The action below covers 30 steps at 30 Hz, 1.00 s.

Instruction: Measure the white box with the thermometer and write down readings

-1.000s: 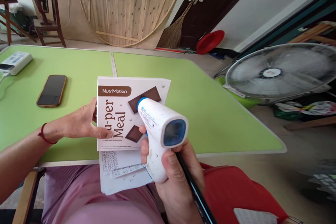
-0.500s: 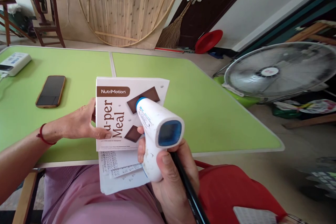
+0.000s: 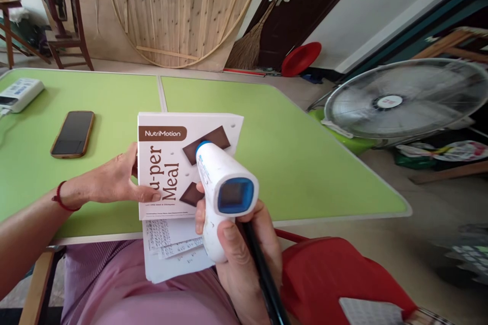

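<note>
My left hand [image 3: 118, 177] grips the left side of a white box [image 3: 160, 162] printed "NutriMotion" and "Meal", its thumb lying across the front. In my right hand [image 3: 247, 259] is a white and blue infrared thermometer [image 3: 229, 183], fingers wrapped round its handle. Its blue nose overlaps the brown bar picture on the box; I cannot tell if they touch. A black pen-like stick [image 3: 263, 274] is also held in the right hand, between thumb and fingers. Below the box, sheets of paper with handwriting [image 3: 171, 259] lie over my lap.
On the green table [image 3: 305, 172] a phone [image 3: 73, 133] and a white power bank [image 3: 23, 94] with a cable lie at left. To the right stands a large fan [image 3: 404, 101]. A red seat [image 3: 335, 279] is beside me; a broom [image 3: 251, 40] leans behind.
The thermometer and my right hand have shifted slightly left, and the thermometer's screen has turned a little. The left hand keeps its hold on the box.
</note>
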### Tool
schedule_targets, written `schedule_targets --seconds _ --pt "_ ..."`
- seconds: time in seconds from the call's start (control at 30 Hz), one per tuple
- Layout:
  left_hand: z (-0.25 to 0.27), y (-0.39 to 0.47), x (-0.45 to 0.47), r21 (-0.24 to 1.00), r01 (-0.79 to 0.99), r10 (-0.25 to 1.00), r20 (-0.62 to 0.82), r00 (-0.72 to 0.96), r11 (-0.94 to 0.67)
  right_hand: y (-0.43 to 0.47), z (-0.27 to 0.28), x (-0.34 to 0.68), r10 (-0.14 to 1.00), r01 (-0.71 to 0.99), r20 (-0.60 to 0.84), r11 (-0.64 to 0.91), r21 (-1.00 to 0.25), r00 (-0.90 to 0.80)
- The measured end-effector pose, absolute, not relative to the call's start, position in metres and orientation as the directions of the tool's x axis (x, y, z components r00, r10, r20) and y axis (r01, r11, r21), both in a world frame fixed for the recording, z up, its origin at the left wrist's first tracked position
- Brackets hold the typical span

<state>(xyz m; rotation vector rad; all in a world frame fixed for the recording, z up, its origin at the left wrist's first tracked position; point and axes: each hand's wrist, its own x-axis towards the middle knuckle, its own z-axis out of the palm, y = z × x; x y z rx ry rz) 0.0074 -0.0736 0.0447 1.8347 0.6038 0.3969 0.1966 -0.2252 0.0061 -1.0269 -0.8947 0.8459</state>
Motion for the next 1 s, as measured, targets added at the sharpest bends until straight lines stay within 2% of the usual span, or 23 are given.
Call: schedule_targets --seconds 0.1,0.3,0.4,0.57,0.67,0.83,1.0 --pt "0.044 -0.074 0.008 0.947 0.23 0.601 -0.05 0.798 -0.226 -0.225 0.005 0.197 0.908 -0.19 0.199 0.284 -0.94 0.369" --pt "0.049 -0.077 0.011 0.983 0.124 0.595 -0.017 0.804 -0.139 -0.223 0.006 0.194 0.901 -0.208 0.262 0.347 -0.915 0.347" --pt "0.05 -0.076 0.009 0.98 0.117 0.62 0.01 0.785 -0.164 -0.223 0.009 0.194 0.886 -0.16 0.318 0.387 -0.908 0.338" --pt "0.05 -0.066 0.0 0.937 0.176 0.751 0.12 0.65 -0.302 -0.221 0.011 0.207 0.775 0.135 0.442 0.43 -0.893 0.452" --pt "0.047 -0.056 -0.006 0.905 0.228 0.839 0.206 0.504 -0.359 -0.208 0.003 0.226 0.728 0.265 0.551 0.484 -0.834 0.407" --pt "0.035 -0.036 -0.015 0.863 0.276 0.866 0.296 0.403 -0.423 -0.168 -0.022 0.269 0.79 0.498 0.535 0.349 -0.794 0.299" --pt "0.016 -0.02 -0.017 0.837 0.231 0.839 0.393 0.376 -0.496 -0.135 -0.042 0.294 0.867 0.707 0.477 0.248 -0.662 0.143"
